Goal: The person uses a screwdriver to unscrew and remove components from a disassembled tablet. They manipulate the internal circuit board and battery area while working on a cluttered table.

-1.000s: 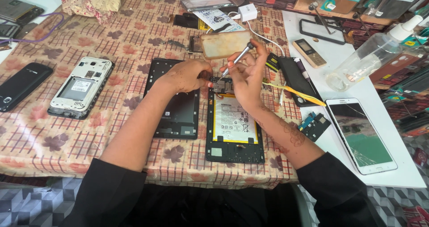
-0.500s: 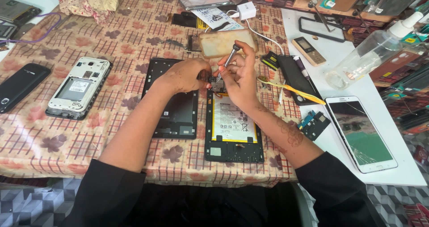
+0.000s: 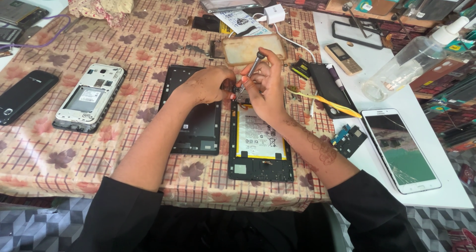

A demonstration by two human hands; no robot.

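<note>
Near the tabletop's left edge lies a white phone with its back cover off (image 3: 89, 97). Toward the middle, the left hand (image 3: 208, 85) presses its fingers together on the top edge of the opened black tablet with a white battery (image 3: 260, 140). Beside it, the right hand (image 3: 265, 86) has its fingers clamped on a slim metal screwdriver (image 3: 254, 64), tip down at that same edge.

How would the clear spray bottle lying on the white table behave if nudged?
The clear spray bottle lies on its side on the white table, so it would probably roll. It looks mostly empty, so likely light. Its smooth plastic may be slippery.
</note>
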